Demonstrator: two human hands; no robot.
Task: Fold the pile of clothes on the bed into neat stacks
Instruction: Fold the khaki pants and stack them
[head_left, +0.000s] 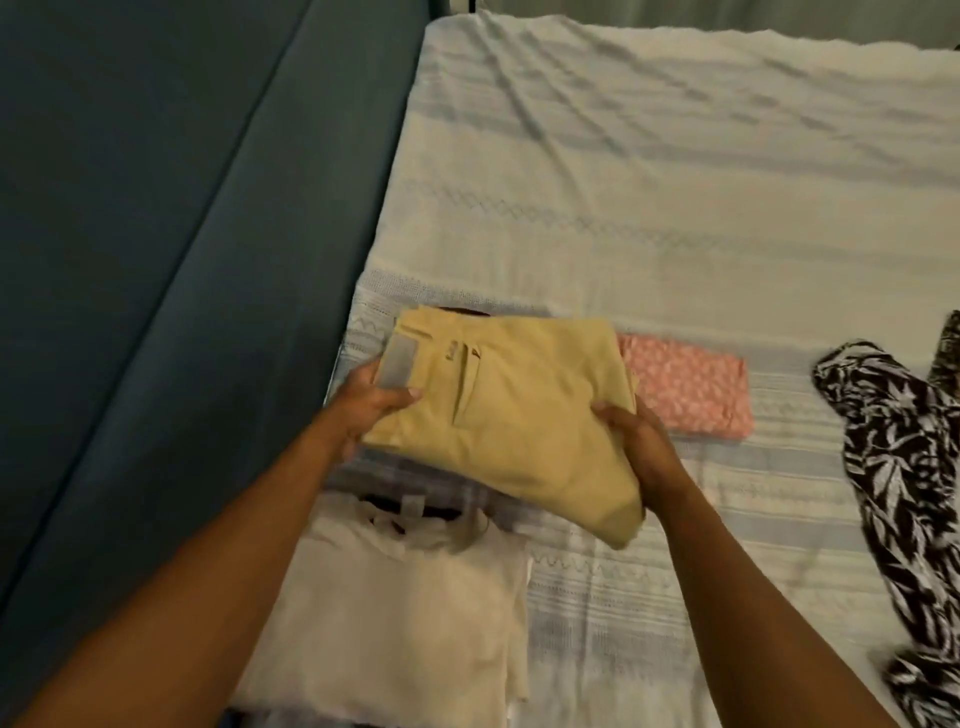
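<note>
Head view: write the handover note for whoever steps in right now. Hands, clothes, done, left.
Left hand: grips the left edge of the folded yellow trousers.
Right hand: grips their right edge.
Done: the pink patterned piece lies folded on the bed cover; the white garment lies folded nearer the front edge.
Left: probably set the trousers down on a stack, then fold the black-and-white patterned garment, which lies loose on the right.

arms: both forearms bare | left hand (370, 408): bare | right hand (640, 441): bare
</note>
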